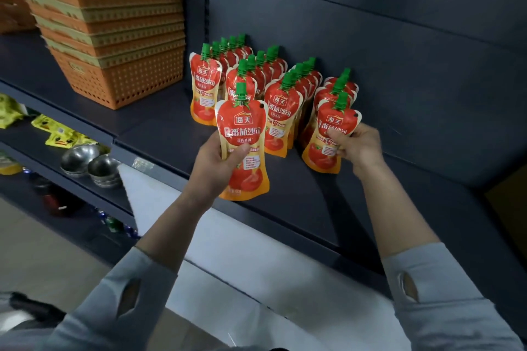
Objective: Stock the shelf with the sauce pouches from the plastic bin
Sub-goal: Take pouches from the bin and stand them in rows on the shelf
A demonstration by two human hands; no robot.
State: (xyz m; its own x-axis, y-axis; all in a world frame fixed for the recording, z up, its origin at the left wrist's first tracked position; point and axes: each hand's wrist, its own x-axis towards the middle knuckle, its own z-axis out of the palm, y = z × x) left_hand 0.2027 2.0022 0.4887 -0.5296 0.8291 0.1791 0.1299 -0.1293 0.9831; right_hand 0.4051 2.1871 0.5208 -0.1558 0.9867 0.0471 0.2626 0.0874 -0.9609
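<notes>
Left hand (216, 164) curled fingers round a raised pouch (245, 128) above the shelf (159, 134); right hand (358, 145) pinched a standing pouch (325, 154) there.

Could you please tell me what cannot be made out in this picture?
Head view:
- Rear pouches: hidden behind the front ones, so no count.
- Small print on the pouch in the left hand: too small.
- Right hand: fingers hidden behind its own pouch.
- White thing under the arms: blurred, contents unseen.
- Yellow packets: cut off by left edge.

A pale grey left sleeve (119, 302) and right sleeve (445, 302) are worn, each slit near the cuff, well behind the left grip (216, 162) and right grip (358, 145).
</notes>
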